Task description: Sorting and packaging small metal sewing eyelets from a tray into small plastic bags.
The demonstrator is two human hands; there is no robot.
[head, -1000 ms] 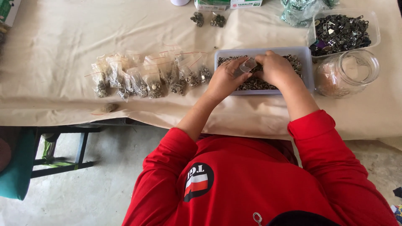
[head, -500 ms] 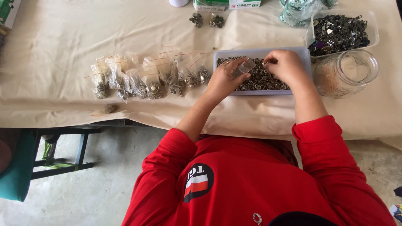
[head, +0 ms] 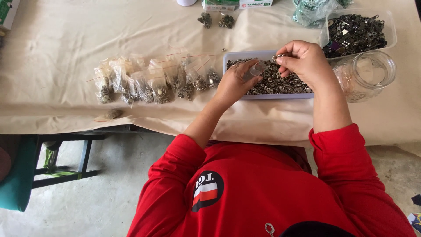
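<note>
Our left hand (head: 234,83) pinches a small clear plastic bag (head: 255,70) by its mouth over the grey tray (head: 245,55) of small metal rings (head: 280,83). Our right hand (head: 305,61) holds a few rings (head: 278,56) at its fingertips, just beside the bag. We judge the rings hard, light and slippery, best taken in a fingertip pinch; the bag is limp and needs holding at the rim. Filled bags (head: 153,81) crowd the counter (head: 57,48) to the left and a glass jar (head: 366,74) stands close on the right; the near counter edge lies just below the tray.
</note>
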